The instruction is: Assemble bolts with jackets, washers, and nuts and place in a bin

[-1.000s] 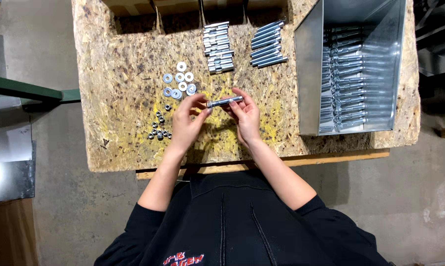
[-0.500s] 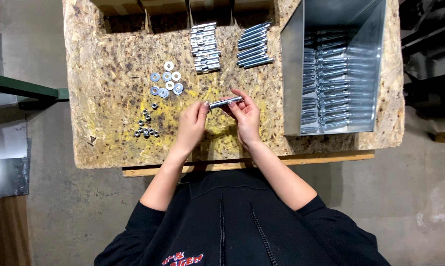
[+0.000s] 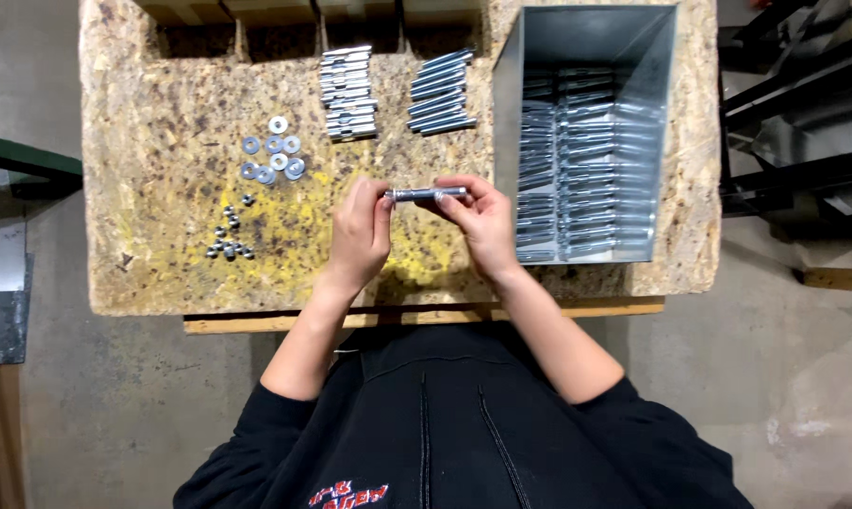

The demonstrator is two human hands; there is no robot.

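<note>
Steel-grey threaded bolt point(image 3: 427, 194) is held level between both hands above a speckled chipboard worktop point(image 3: 162, 254).

Its left end is pinched by the fingertips of the left hand point(image 3: 360, 236), and its right end is pinched between thumb and fingers of the right hand point(image 3: 482, 221); the bolt is kept clear of the board, near its middle. Seven flat silver washers point(image 3: 273, 158) are counted in a loose cluster to the left, with roughly a dozen small dark nuts point(image 3: 230, 236) scattered below them. Two stacks of bolts are laid at the far edge, a left stack point(image 3: 347, 92) and a right stack point(image 3: 441, 91). One open grey sheet-metal bin point(image 3: 586, 132) of many bolts, too many to count, is set on the right.
</note>
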